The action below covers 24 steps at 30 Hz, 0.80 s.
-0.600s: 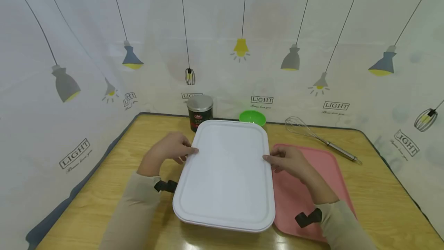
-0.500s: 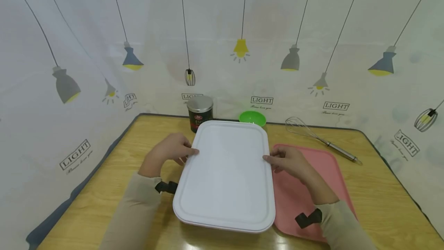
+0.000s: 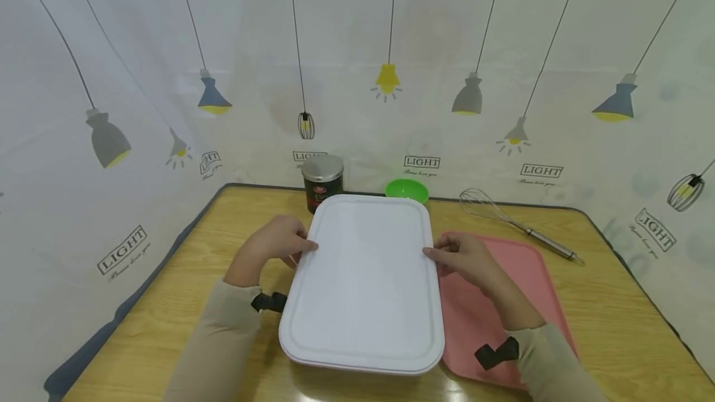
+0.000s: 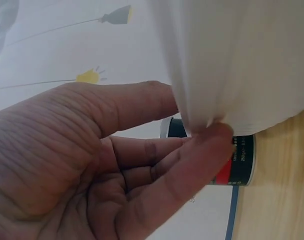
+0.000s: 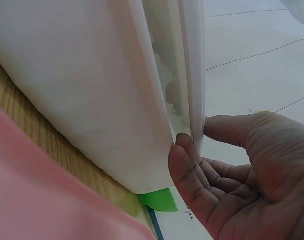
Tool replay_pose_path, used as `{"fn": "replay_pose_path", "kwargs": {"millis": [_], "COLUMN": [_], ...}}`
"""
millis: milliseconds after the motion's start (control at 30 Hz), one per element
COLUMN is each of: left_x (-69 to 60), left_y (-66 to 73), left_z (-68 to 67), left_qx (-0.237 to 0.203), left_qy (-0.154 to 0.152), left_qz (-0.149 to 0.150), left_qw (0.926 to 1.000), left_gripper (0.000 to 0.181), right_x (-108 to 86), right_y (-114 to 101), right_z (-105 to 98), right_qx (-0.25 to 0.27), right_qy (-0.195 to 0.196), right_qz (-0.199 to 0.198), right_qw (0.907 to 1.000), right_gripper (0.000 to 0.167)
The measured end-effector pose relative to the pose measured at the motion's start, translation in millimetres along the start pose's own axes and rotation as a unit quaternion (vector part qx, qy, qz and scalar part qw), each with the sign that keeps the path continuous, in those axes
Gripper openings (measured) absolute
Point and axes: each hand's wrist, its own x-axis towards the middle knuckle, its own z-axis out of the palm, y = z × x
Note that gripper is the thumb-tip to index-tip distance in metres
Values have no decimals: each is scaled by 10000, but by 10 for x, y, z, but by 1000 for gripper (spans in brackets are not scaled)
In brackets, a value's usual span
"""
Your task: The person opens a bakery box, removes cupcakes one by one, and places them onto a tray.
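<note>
A white rectangular lid [image 3: 365, 284] lies over a white plastic box, whose side wall [image 5: 86, 100] shows in the right wrist view. There, a narrow gap stands between the lid's rim [image 5: 194, 65] and the box on the right side. My left hand [image 3: 277, 242] grips the left edge, thumb on top and fingers below the rim. On the opposite edge my right hand [image 3: 460, 258] pinches the lid the same way, its fingertips [image 5: 181, 155] in the gap. What the box contains is hidden.
Flat to the right lies a pink tray [image 3: 491, 309], partly under my right forearm. A metal whisk [image 3: 522, 226] rests behind it. Beyond the box stand a dark tin [image 3: 323, 182] with a silver lid and a green bowl [image 3: 406, 190]. Printed curtains enclose the wooden table [image 3: 184, 303].
</note>
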Motion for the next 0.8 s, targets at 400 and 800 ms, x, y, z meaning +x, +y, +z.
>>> {"fn": "replay_pose_path", "kwargs": {"millis": [400,800], "left_x": [-385,-710], "left_y": [-252,-646], "left_z": [-394,-981], "left_qx": [-508,341], "left_qy": [381,677], "left_qz": [-25,-611], "left_qw": [9980,9952], "left_gripper": [39,39], "right_x": [-1,380], "right_y": [-317,-763], "right_z": [318,1105], "right_qx": [526,1440], "right_qy": [-393,-800], "right_qz": [-29,303], "right_qw": [9978,9859], "right_gripper": [47,39]}}
